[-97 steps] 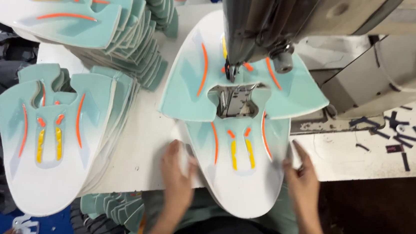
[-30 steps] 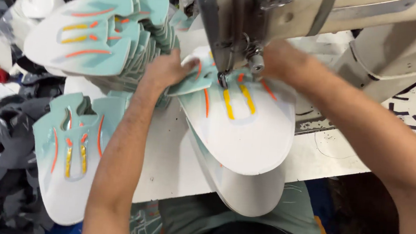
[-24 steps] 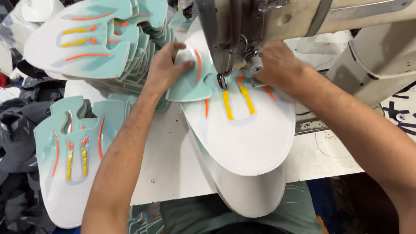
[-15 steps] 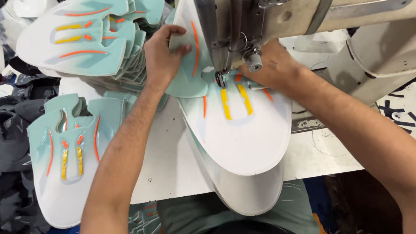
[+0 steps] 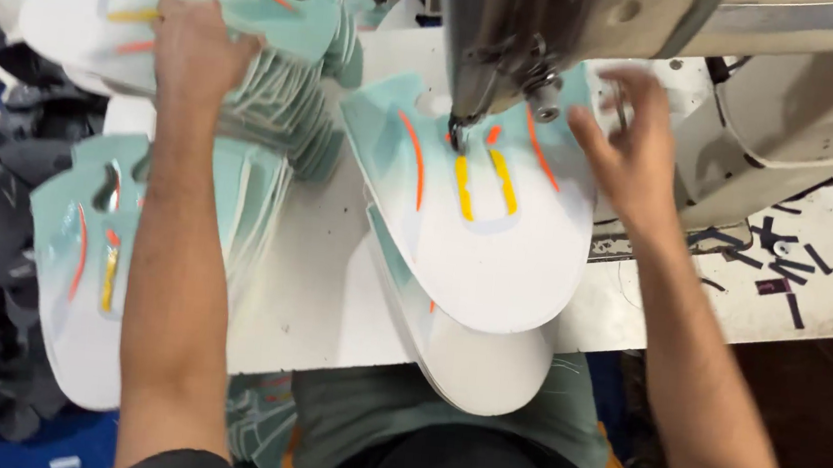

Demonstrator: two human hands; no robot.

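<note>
Right hand [image 5: 625,147] beside shoe upper [image 5: 483,225], left hand [image 5: 192,44] away

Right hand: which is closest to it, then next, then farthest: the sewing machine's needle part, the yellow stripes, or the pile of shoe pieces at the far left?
1. Needle part, just left of the right hand.
2. Yellow stripes, lower left.
3. Pile of shoe pieces, far left edge.

Left hand [image 5: 197,44] flat on top of far-left stack of mint-white shoe uppers [image 5: 280,72]. Right hand [image 5: 625,142] open, fingers spread, just beside sewing machine head [image 5: 515,32], over edge of upper piece [image 5: 478,219] sitting under needle. Another stack [image 5: 91,276] near left forearm.
</note>
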